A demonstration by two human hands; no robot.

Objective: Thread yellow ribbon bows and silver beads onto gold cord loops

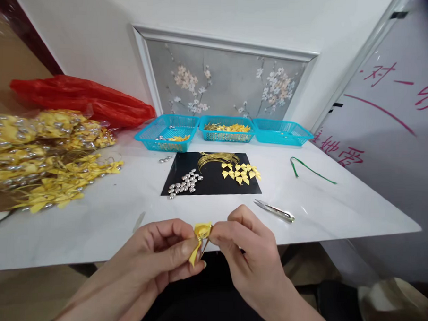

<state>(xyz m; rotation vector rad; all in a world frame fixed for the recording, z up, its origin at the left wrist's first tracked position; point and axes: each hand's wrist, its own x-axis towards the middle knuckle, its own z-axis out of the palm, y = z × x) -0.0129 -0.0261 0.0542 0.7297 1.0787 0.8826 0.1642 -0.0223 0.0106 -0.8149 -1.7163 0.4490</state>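
Note:
Just in front of the table's near edge, my left hand [170, 253] pinches a yellow ribbon bow [202, 230] between thumb and fingers. My right hand [249, 247] is closed at the bow's right side, its fingertips pinching a thin gold tie [205, 246] that runs down beside the ribbon. Fingers partly hide where tie and bow meet. Beyond my hands a black mat [213, 186] bears silver heart-shaped beads [186, 182], a bundle of gold ties [217, 158] and several yellow bows [240, 172].
Thread snips [274, 210] lie right of the mat, with a green tie [313, 170] farther off. Three blue baskets [167, 144] line the back, holding beads and yellow pieces. Finished-looking yellow bow bundles [57, 182] and a red plastic bag [85, 100] fill the left.

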